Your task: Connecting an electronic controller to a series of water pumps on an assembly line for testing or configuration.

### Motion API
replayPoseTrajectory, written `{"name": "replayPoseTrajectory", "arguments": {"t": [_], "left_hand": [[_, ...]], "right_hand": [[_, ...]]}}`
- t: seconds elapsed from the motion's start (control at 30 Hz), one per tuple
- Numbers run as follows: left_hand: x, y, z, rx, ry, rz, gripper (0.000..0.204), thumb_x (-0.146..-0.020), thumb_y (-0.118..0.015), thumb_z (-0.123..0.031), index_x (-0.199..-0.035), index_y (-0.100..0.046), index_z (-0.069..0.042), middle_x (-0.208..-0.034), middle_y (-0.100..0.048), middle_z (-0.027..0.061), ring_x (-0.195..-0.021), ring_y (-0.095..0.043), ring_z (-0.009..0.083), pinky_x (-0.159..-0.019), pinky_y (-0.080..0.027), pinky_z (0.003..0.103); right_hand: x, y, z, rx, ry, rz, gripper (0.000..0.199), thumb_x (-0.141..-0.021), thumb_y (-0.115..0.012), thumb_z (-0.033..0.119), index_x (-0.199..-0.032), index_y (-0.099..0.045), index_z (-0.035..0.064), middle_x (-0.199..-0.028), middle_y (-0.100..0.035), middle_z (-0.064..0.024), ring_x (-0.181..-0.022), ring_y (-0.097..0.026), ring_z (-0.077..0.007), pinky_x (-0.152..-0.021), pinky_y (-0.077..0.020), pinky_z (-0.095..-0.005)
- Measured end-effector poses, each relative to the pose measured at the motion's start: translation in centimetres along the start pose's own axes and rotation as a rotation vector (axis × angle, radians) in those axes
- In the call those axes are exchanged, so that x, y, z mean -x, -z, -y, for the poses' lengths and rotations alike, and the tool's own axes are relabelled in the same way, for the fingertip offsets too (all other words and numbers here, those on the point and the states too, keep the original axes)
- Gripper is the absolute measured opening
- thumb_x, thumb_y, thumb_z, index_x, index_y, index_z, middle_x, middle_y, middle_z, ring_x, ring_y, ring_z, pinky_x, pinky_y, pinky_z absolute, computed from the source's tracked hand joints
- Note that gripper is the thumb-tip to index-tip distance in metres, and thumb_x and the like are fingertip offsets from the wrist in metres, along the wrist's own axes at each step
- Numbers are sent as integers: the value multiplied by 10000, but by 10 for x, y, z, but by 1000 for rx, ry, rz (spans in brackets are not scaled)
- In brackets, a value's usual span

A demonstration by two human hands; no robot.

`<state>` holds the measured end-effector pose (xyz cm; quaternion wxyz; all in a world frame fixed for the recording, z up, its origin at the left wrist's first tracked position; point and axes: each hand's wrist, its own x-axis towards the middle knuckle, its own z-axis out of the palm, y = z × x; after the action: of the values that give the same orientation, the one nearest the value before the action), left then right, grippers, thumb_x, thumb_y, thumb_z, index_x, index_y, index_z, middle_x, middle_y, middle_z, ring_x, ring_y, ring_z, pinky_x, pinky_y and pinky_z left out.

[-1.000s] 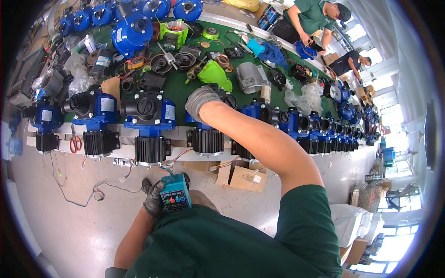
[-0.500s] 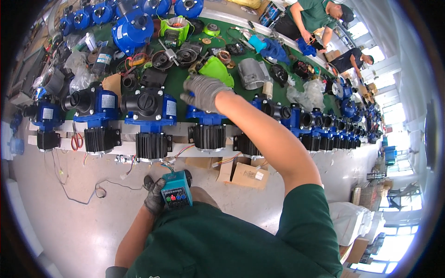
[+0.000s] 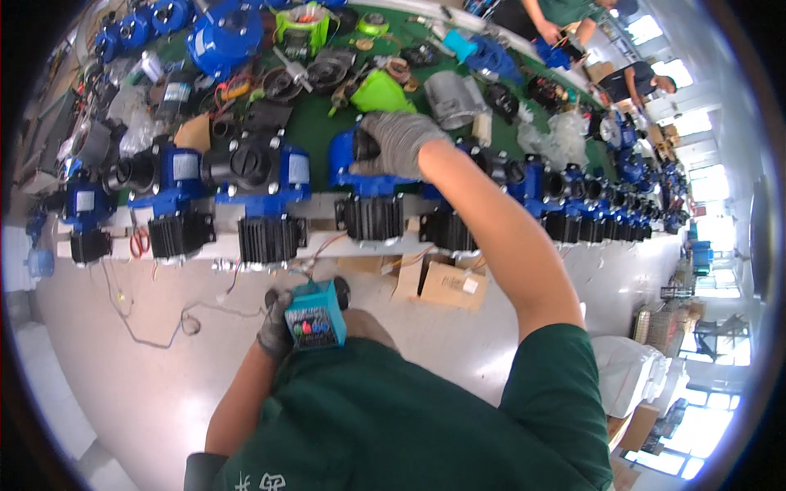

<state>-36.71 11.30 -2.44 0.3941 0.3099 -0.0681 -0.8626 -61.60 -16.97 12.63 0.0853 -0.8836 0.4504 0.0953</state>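
My left hand (image 3: 277, 325), in a dark grey glove, is closed on the side of a teal box-shaped device (image 3: 314, 320) with a dark front panel of coloured symbols, held close to my body. My right hand (image 3: 399, 144), in a striped grey glove, reaches forward to the table edge and curls around the top of a blue pump (image 3: 344, 157). The fingers lie by its black port; the fingertips are partly hidden. This pump's black finned motor (image 3: 372, 218) hangs over the edge. Left of it stands another blue pump (image 3: 296, 168) with a black round cap.
A row of pumps (image 3: 565, 188) continues right along the green table (image 3: 319, 123). Behind lie a bright green cover (image 3: 383, 92), a grey metal housing (image 3: 453, 98) and plastic bags (image 3: 566, 139). Red-handled scissors (image 3: 140, 240) hang left. Cardboard boxes (image 3: 453, 284) sit below. Two people work at the far right.
My right hand has come down and slightly right, closing around the top of the pump. The teal device is still in my left hand, its front now tilted more upright. The whole view has shifted a little.
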Motion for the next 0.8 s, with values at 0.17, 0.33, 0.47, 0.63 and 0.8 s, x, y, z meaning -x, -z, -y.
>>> {"name": "replayPoseTrajectory", "arguments": {"t": [0.17, 0.33, 0.47, 0.63, 0.8], "left_hand": [[-2, -19, -18, 4, 111, 1, 821, -825, -677, -641, -1408, -479, -98, -1307, -603, 147, -1168, -615, 302, -1016, -507, 474], [-4, -19, -19, -102, 101, -40, 888, -821, -686, -624, -1367, -495, 50, -1281, -620, 209, -1131, -651, 300, -1006, -528, 409], [-4, 2, -4, -145, 83, -32, 886, -814, -673, -668, -1423, -471, -56, -1324, -602, 161, -1197, -610, 278, -1041, -496, 435], [-4, 8, -1, -282, 1, -18, 968, -757, -714, -691, -1444, -443, -65, -1384, -554, 153, -1283, -541, 274, -1103, -430, 442], [3, 1, -7, -168, 105, 59, 943, -764, -752, -619, -1470, -431, -81, -1449, -499, 121, -1347, -473, 259, -1142, -375, 440]], "right_hand": [[3, 6, 6, 30, -58, 48, 600, -779, -713, 613, -1080, -655, 97, -1070, -699, -127, -1010, -665, -329, -890, -514, -421], [2, -1, 4, 41, -68, 3, 586, -780, -722, 599, -1078, -655, 98, -1072, -697, -130, -1005, -664, -324, -890, -514, -423], [2, -3, 5, 24, -41, -26, 601, -782, -726, 592, -1087, -646, 81, -1064, -695, -139, -1002, -662, -336, -889, -516, -429], [5, 9, 9, -33, -18, 43, 671, -784, -720, 611, -1142, -635, 50, -1073, -697, -165, -1001, -667, -350, -888, -523, -438], [7, 7, 11, 45, -89, 20, 690, -782, -697, 654, -1162, -639, 80, -1141, -683, -137, -1059, -654, -320, -929, -515, -424]]}}
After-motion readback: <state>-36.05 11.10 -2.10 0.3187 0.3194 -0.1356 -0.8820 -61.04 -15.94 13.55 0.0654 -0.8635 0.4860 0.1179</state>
